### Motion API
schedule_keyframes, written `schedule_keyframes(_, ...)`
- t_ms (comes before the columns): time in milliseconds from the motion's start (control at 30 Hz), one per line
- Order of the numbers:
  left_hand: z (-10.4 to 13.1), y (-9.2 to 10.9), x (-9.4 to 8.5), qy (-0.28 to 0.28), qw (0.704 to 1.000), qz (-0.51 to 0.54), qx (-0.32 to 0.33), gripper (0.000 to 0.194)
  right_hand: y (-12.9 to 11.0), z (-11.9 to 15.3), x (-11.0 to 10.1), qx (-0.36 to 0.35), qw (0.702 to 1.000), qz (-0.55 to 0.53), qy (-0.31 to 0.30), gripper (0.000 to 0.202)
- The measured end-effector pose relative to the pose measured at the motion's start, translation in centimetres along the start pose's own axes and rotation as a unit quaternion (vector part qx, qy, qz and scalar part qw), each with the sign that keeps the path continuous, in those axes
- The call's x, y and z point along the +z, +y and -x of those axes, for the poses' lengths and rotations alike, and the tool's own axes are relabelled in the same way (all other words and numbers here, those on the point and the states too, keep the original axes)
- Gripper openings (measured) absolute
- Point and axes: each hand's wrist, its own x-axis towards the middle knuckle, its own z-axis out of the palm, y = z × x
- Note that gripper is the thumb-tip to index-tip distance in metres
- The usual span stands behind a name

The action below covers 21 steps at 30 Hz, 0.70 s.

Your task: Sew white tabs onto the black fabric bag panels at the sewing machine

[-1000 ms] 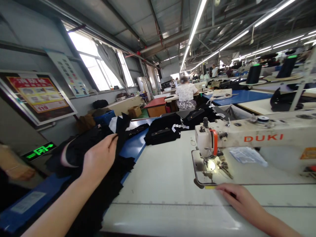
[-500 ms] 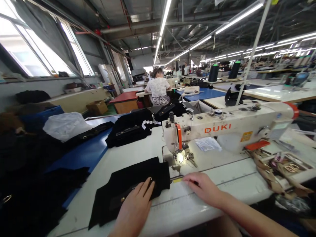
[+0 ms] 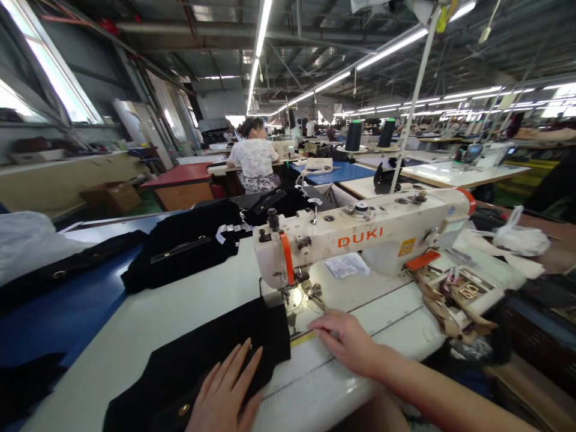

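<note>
At the far left, a white plastic bag [image 3: 27, 246] and a black strip of cloth [image 3: 103, 255] with a gold-coloured ring lie on a blue table [image 3: 85, 306]. Next comes a black bundle [image 3: 189, 240] with a long flap, lying over the far left part of the white sewing table [image 3: 180, 300].

Nearer the front, the black cloth [image 3: 191, 360] lies flat on the table, running from the near left part up to the needle end of the machine. The left hand [image 3: 227, 390] rests palm down on it, fingers long and slightly spread, gripping nothing. Two gold-coloured fittings show on the cloth around that hand.

Beyond the table, a person in a patterned white top [image 3: 254, 159] sits facing away.

Just right of the cloth is a short yellow strip [image 3: 303, 338], set back from the front edge, where ruler marks [image 3: 315, 369] run along the table; their figures are too small to read. The right hand [image 3: 346, 342] is beside the strip with thumb and forefinger drawn close together; whether they pinch anything I cannot tell.

Behind it stands the sewing machine [image 3: 310, 240], lettered "DUKI" in orange. A clear packet [image 3: 346, 265] under its arm carries unreadable print, as does an orange-yellow sticker [image 3: 407, 246]. Towards the right end, a tray [image 3: 488, 293] holds metal buckles, with beige straps [image 3: 443, 318] hanging over the front edge.
</note>
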Motion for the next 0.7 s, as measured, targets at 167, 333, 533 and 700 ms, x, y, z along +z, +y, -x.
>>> schedule_keyframes(167, -0.2, -1.2, 0.1, 0.030, 0.999, -0.007, 0.016, 0.057, 4.2, -2.1, -5.6, 0.087, 0.973, 0.198, 0.081, 0.027)
schedule_keyframes(333, -2.7, -1.7, 0.4, 0.031, 0.999, -0.011, -0.039, 0.056, 7.1, -2.8, -9.2, 0.174, 0.918, 0.352, 0.058, 0.024)
schedule_keyframes(533, -3.8, -1.0, 0.9, -0.045, 0.998, -0.010, -0.038, 0.052, 7.4, -2.6, -8.6, 0.216, 0.882, 0.418, 0.023, 0.023)
schedule_keyframes(700, -3.6, -1.1, 1.0, -0.040, 0.999, -0.022, -0.021, 0.052, 7.9, -3.1, -8.6, 0.229, 0.869, 0.438, 0.008, 0.024)
